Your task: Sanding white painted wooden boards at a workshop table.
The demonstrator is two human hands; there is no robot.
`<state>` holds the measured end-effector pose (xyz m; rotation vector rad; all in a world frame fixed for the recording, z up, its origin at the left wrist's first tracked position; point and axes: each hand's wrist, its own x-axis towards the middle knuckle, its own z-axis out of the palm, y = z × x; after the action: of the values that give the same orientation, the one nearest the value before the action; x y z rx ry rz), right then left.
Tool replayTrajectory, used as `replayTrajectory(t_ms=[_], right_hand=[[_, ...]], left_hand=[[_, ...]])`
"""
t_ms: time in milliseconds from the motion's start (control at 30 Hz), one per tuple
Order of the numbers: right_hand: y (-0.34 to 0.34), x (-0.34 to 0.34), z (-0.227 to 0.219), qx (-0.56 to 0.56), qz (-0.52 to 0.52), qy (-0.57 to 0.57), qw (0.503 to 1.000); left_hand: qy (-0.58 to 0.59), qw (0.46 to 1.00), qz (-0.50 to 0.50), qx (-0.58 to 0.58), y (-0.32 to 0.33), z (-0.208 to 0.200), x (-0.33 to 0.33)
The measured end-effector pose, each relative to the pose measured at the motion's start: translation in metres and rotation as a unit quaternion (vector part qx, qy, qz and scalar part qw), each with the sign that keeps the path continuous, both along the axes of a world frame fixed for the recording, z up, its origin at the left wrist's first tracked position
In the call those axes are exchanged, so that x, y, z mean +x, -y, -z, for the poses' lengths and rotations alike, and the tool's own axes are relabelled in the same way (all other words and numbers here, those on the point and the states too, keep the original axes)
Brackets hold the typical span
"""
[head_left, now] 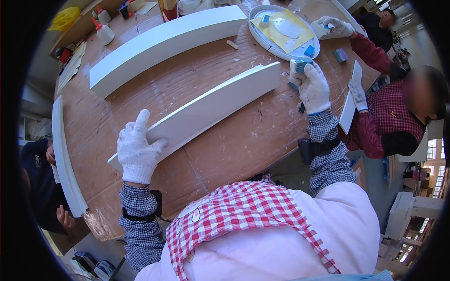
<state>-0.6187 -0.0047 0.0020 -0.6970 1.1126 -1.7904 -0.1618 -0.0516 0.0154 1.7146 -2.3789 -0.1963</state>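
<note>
My left hand [138, 149], in a white knit glove, grips the left end of a long white board [206, 112]. The thumb lies on its near face and the fingers reach over its upper edge. The board stands on its long edge, slanting up to the right across the table. Just beyond its right end, my gloved right hand [314, 88] pinches a small blue block [300, 64] with white residue on it, apart from the board. It looks like a sponge block. Close above it is a round white tray [255, 35] with yellow paper and white paste.
A larger white beam [164, 49] lies across the far table [197, 161]; another white strip [65, 159] runs along the left edge. Glue bottles [104, 33] stand far left. At right, a co-worker's gloved hand [358, 95] holds a narrow white board [350, 98]. Another person sits left.
</note>
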Motion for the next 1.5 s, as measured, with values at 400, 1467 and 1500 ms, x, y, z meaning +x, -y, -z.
replayTrajectory(t_ms=[400, 1467, 1500], right_hand=[[-0.01, 0.152, 0.013, -0.018, -0.305, 0.16, 0.938], [0.073, 0.268, 0.064, 0.049, -0.399, 0.278, 0.873], [0.076, 0.224, 0.062, 0.009, -0.378, 0.29, 0.879]], left_hand=[[0.021, 1.0, 0.019, 0.012, -0.045, 0.029, -0.015], [0.081, 0.99, -0.072, -0.094, -0.079, 0.083, 0.062], [0.072, 0.991, -0.063, -0.094, -0.08, 0.087, 0.065]])
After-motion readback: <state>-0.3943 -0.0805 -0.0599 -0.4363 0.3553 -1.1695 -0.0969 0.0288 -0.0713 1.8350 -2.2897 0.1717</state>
